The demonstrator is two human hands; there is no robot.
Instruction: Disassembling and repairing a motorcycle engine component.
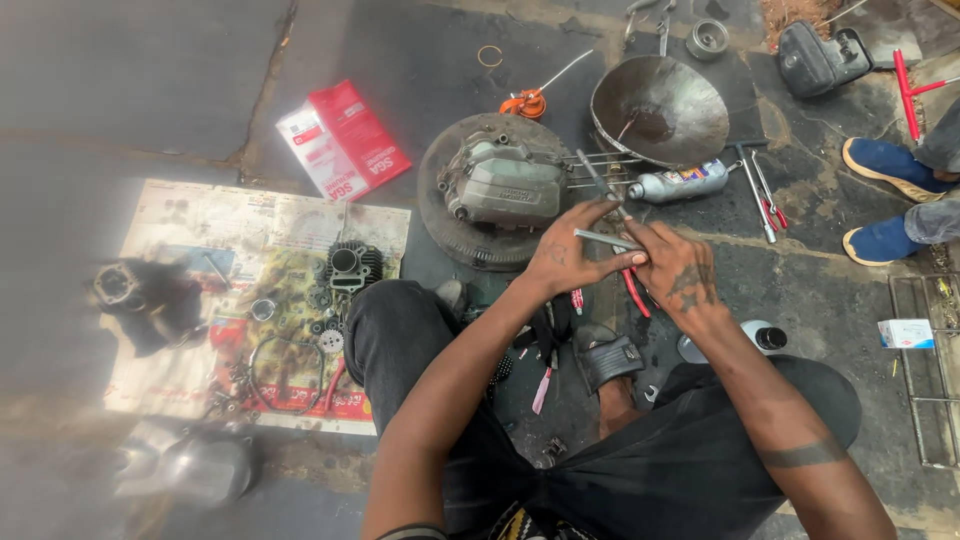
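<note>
Floor (150, 90), dark and cracked, carries everything. Newspaper sheet (200, 215) to your left holds small gears and a finned cylinder (350, 268). Round disc (450, 235) ahead bears the grey engine head (505, 183); metal bowl (660, 108) stands just beyond, grey bottle (680, 183) beside it. Red-handled pliers (635, 290) lie below your hands. Thin metal rod (605, 238): held before you, between both hands, long axis running left to right, nearly level, its far end pointing right. Your left hand (565, 260) pinches its left end; your right hand (680, 268) closes over the other. Both grips clenched on it, equally near.
</note>
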